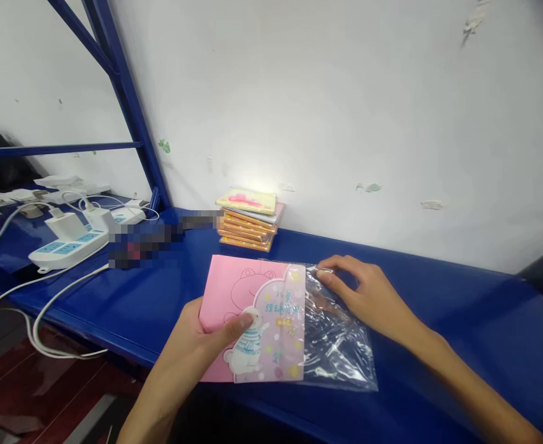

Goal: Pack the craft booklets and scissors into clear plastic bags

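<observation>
In the head view, the left hand (204, 339) grasps a pink rectangular paper booklet (223, 280) with a line-drawn frog, and a lilac printed card (278, 351) with a white bear that covers its right part. The thumb presses on the front; the other fingers are hidden behind. The right hand (366, 293) pinches the top edge of a clear, crinkled plastic bag (340, 351) between thumb and forefinger, just beside the card. Both items are at the front of the blue painted desk (466, 308).

As for progress, the booklet and bag appear joined only in part: the film meets the card's right side, though I cannot tell whether it wraps it or lies beneath. The booklet's left part is outside the film, and the bag's right part is flat and unfilled.

Behind, near the white wall (392, 111), stands a stack of orange flat packets (246, 234) topped by a pale yellow packet (265, 202).
</observation>
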The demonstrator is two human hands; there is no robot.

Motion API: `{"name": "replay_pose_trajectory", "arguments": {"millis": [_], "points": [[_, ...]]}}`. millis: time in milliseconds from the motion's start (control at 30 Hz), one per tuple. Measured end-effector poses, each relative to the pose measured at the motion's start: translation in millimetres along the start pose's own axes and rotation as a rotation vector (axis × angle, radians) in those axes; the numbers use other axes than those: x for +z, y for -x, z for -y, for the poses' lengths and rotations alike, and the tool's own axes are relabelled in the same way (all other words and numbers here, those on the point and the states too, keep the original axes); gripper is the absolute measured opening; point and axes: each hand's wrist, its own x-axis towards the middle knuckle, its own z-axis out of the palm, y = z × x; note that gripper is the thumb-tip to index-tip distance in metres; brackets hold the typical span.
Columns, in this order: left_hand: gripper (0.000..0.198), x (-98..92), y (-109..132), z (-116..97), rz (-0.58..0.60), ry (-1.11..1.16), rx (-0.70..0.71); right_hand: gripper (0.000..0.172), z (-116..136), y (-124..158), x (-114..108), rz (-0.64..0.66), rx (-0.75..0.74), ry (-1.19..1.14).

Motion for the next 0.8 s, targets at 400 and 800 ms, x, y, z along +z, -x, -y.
{"name": "replay_pose_trajectory", "arguments": {"millis": [400,800], "points": [[0.023,-30.6,26.4,8.4,-0.256,-0.745,1.001,0.030,13.4,8.3,-4.6,-0.428,-0.568,0.249],[0.038,-17.3,16.8,16.8,-0.592,-0.725,1.134,0.032,24.7,23.4,26.1,-0.240,-0.642,0.015]]}}
